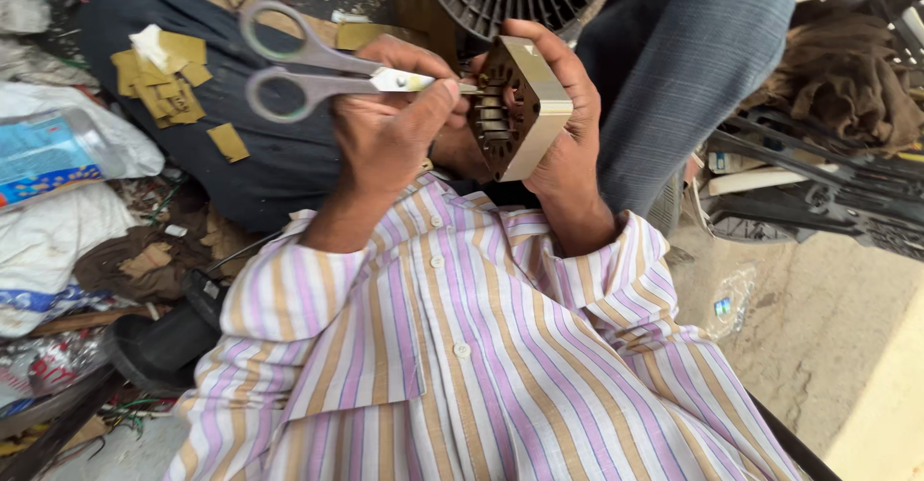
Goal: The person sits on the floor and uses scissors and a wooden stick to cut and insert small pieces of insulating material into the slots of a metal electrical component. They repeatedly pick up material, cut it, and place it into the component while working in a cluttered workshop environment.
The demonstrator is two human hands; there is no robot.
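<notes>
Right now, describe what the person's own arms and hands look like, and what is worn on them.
Both hands are bare: no gloves, rings or watch show on the left hand or the right hand. The forearms are bare too. The shirt has vertical stripes of white, lilac and tan, with white buttons; its sleeves are rolled back, the right cuff folded just below the wrist.

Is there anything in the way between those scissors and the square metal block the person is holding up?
Nothing visible. The left hand holds the scissors with the tip already at the slotted opening of the square metal block, which the right hand grips from behind. Only the left thumb lies close to the tip, beside it rather than across it.
</notes>
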